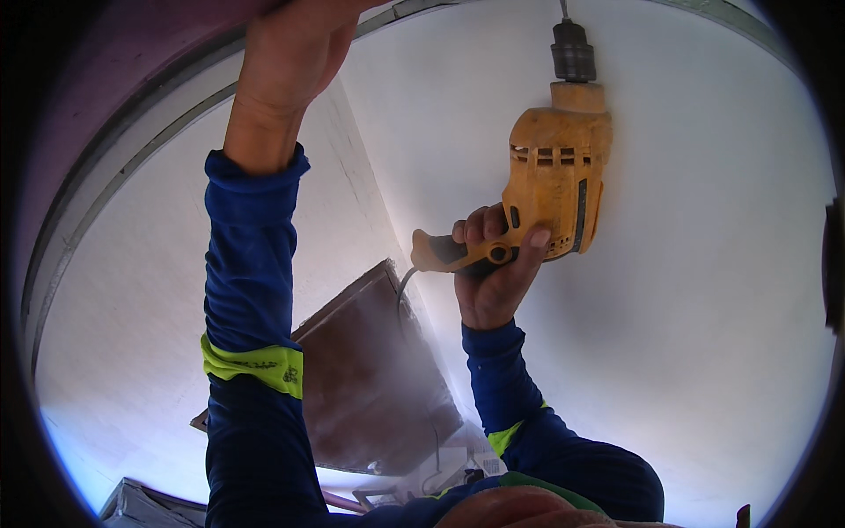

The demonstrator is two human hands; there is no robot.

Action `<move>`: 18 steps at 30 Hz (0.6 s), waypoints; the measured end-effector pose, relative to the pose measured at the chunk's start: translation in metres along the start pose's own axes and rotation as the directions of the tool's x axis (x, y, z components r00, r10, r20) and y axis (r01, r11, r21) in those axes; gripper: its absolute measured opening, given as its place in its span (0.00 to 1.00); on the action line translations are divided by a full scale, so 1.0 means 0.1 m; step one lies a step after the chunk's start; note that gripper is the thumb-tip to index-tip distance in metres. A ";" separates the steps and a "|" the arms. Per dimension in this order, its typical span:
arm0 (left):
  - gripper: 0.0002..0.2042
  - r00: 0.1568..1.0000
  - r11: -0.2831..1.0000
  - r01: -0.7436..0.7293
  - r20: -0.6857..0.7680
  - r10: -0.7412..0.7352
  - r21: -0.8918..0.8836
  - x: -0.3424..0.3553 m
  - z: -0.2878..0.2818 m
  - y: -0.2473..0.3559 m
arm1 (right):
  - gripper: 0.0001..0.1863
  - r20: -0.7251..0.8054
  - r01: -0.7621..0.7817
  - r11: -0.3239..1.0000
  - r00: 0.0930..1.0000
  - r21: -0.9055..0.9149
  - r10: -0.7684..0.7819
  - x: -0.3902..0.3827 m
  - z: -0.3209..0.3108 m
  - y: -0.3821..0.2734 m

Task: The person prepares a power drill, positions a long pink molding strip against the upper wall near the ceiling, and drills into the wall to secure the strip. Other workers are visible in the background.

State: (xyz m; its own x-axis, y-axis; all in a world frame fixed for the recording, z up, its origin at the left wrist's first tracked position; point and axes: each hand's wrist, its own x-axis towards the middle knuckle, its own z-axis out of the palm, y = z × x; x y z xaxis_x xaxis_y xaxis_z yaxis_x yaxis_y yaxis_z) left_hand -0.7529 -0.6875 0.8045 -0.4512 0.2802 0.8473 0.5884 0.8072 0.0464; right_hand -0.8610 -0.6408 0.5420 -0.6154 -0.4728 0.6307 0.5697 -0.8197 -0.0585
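My right hand (503,277) is closed around the handle of a yellow corded power drill (556,176), held upright at the right of centre. Its black chuck (573,55) points up, and a thin bit (564,9) runs out past the top edge of the view. A grey cord (403,286) hangs from the end of the handle. My left hand (304,44) is raised at the top left, near a grey metal strip (163,132). The fingers of that hand lie beyond the picture's edge, so what they touch is hidden.
Pale walls (687,290) meet in a corner behind the drill. A brown door-like panel (370,387) stands below, between my arms. A purple surface (88,106) borders the metal strip. At the lower left is a grey object (145,506), and a dark one (833,264) sits at the right edge.
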 end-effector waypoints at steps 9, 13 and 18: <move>0.20 1.000 0.999 -0.010 -0.008 0.011 0.030 -0.01 -0.03 0.00 | 0.33 -0.007 0.007 1.000 1.000 -0.025 -0.008 0.03 0.01 0.04; 0.21 0.999 0.999 -0.036 -0.018 0.037 0.040 0.00 -0.09 0.00 | 0.33 0.017 0.021 1.000 1.000 0.013 -0.022 0.06 0.01 0.08; 0.22 0.999 0.998 -0.048 -0.006 0.048 0.041 0.01 -0.10 0.03 | 0.33 0.024 0.035 0.999 0.999 -0.017 -0.035 0.06 -0.01 0.06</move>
State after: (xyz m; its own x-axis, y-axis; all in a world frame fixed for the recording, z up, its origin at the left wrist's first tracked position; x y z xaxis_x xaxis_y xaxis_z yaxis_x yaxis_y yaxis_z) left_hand -0.7446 -0.6897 0.8104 -0.4186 0.3157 0.8516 0.5813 0.8135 -0.0159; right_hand -0.8623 -0.6490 0.5447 -0.6214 -0.4361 0.6509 0.5387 -0.8411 -0.0493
